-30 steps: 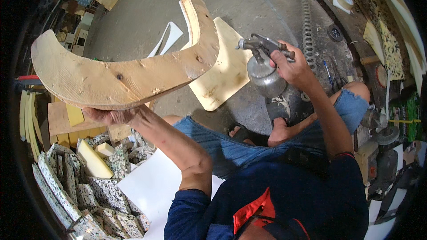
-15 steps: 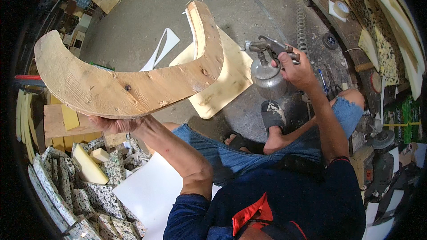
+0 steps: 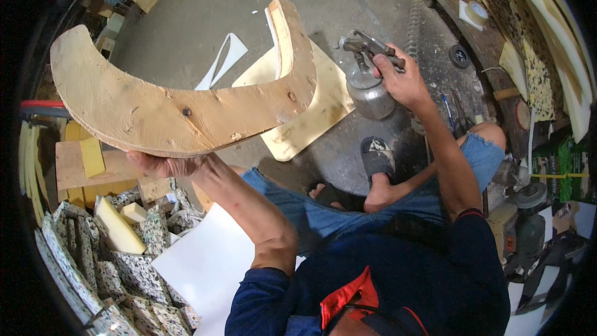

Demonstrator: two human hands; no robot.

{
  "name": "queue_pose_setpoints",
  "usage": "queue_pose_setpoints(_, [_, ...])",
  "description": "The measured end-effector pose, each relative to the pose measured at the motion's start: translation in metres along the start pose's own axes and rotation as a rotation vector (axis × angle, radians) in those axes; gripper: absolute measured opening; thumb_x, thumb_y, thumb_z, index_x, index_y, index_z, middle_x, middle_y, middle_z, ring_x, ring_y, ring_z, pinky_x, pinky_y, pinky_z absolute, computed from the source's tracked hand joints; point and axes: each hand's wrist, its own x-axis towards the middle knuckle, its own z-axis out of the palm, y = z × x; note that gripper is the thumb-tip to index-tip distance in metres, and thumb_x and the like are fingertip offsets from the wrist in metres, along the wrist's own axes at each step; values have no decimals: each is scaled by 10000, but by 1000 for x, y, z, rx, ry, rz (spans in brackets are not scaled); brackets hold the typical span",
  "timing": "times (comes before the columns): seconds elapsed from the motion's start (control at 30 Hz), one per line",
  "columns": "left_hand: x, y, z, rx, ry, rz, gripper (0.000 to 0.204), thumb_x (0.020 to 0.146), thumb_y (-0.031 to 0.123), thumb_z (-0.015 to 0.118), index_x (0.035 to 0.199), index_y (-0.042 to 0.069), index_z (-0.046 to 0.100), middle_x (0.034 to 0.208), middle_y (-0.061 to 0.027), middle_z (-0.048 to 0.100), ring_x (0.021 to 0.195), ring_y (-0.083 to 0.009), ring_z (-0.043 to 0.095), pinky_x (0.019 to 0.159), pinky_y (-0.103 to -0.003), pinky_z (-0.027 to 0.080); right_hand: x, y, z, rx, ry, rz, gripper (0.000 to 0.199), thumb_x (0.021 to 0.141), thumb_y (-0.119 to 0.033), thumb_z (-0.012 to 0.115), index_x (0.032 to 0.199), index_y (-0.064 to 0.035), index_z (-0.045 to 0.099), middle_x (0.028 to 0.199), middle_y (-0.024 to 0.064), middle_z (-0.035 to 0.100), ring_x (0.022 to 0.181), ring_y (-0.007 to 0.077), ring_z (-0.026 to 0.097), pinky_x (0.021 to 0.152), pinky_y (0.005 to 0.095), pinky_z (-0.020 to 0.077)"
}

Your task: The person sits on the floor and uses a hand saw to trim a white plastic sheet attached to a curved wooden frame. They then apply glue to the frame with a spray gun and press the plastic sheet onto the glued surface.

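Under the lower edge of the curved wooden piece, the left hand is closed around the wood, fingers curled onto the underside, and carries its whole weight in the air. From that hand the piece spreads up to about twelve o'clock: one broad horn runs off toward ten o'clock, and the other sweeps past one o'clock, where a narrow upright arm rises. At about three o'clock from the left hand, well apart from it, the right hand grips the handle of a spray gun, its metal cup hanging below and its nozzle pointing toward nine o'clock at the upright arm of the wood, near it but not touching. Whether a finger presses the trigger cannot be told.

Judging from this, the step goes well if the left hand keeps the piece steady and turned so the face to be coated meets the nozzle squarely, while the gun travels at an even gap along the curve, with the fingers kept clear of the sprayed face.

Below the raised wood, at about five o'clock from its arm, a flat pale board lies on the concrete floor. At seven o'clock from the left hand sit foam scraps and a white sheet.
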Motion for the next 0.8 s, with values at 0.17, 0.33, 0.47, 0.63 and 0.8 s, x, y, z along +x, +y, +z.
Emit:
queue_pose_setpoints(0.17, [-7, -15, -8, 413, 329, 150, 676, 928, 457, 600, 1460, 80, 427, 1373, -163, 568, 1190, -301, 618, 985, -487, 561, -41, -16, -4, 60, -31, -24, 451, 988, -465, 596, 995, -14, 615, 774, 9, 618, 745, 91, 559, 682, 273, 463])
queue_pose_setpoints(0.33, [-14, -32, -15, 679, 393, 203, 701, 910, 500, 623, 1440, 79, 443, 1366, -161, 569, 1192, -295, 617, 946, -474, 584, -74, -26, -3, 6, -171, 28, 583, 979, -602, 544, 1027, -28, 628, 790, 5, 605, 758, 105, 554, 694, 274, 459])
queue_pose_setpoints(0.47, [-19, -46, -22, 448, 377, 82, 774, 901, 520, 634, 1488, 92, 369, 1405, -151, 535, 1199, -292, 610, 963, -494, 571, -90, -37, 9, 101, -239, 115, 577, 980, -577, 562, 1130, -24, 628, 813, -2, 610, 723, 90, 541, 663, 258, 454])
queue_pose_setpoints(0.63, [-30, -68, -40, 492, 330, 23, 817, 890, 509, 614, 1483, 28, 323, 1346, -192, 530, 1190, -344, 590, 998, -504, 526, -110, -60, 20, 315, -238, 156, 549, 987, -532, 581, 1138, -7, 624, 815, -28, 605, 657, 43, 515, 560, 202, 404])
queue_pose_setpoints(0.8, [-41, -87, -64, 607, 339, 69, 713, 885, 409, 627, 1395, -25, 382, 1251, -196, 558, 1097, -304, 619, 928, -434, 542, -106, -63, 12, 351, -342, 162, 590, 977, -549, 589, 1155, 13, 621, 815, -24, 609, 634, 44, 512, 530, 204, 402])
